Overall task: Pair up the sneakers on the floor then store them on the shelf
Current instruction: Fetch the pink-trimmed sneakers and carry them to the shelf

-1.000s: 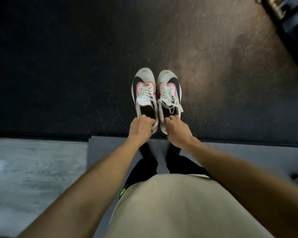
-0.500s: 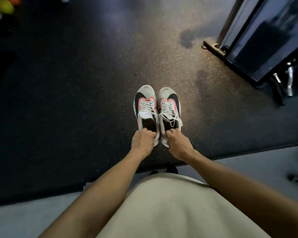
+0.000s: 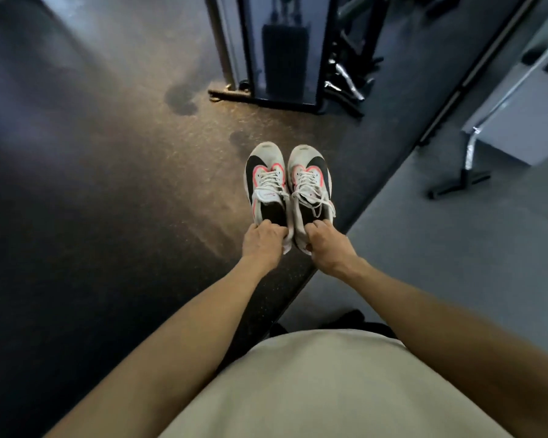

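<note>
Two matching white sneakers with black panels and pink trim are held side by side in front of me, toes pointing away, above the dark floor. My left hand (image 3: 261, 240) grips the heel of the left sneaker (image 3: 264, 181). My right hand (image 3: 325, 246) grips the heel of the right sneaker (image 3: 310, 180), whose loose lace hangs over its side. No shelf is in view.
A dark-framed gym machine (image 3: 282, 52) stands ahead on the speckled black rubber floor (image 3: 108, 184). Metal bars and attachments (image 3: 348, 77) lie to its right. A grey floor area (image 3: 456, 248) spreads to the right, with a bench leg (image 3: 465, 172) on it.
The view has swung right and forward: the gym machine has come from the upper right to straight ahead. Both hands keep the same hold on the sneakers.
</note>
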A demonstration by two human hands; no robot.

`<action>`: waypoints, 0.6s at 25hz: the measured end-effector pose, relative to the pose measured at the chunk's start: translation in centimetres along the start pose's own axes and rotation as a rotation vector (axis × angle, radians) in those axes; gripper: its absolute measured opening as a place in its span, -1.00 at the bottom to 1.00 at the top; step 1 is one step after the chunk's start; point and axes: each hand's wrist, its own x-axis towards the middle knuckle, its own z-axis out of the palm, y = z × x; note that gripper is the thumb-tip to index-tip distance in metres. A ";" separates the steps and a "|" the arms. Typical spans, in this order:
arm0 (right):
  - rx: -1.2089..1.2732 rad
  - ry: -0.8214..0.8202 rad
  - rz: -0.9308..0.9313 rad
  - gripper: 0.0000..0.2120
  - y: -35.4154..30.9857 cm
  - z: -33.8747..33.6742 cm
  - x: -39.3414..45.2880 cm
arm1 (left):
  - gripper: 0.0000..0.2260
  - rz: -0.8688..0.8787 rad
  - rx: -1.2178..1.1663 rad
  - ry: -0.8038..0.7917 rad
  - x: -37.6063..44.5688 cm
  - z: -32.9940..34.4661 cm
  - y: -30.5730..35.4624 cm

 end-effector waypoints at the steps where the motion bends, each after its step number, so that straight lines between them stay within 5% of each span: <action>1: 0.025 0.023 0.058 -0.91 1.2 -0.4 -1.0 | -0.82 0.056 0.014 -0.007 0.7 -0.1 1.5; 7: 0.096 0.159 0.340 -0.83 10.2 -2.8 -6.8 | -0.89 0.369 0.082 -0.023 5.2 -0.5 12.5; 15: 0.136 0.247 0.632 -0.78 27.3 -5.9 -19.5 | -0.91 0.612 0.141 -0.092 8.1 2.7 35.3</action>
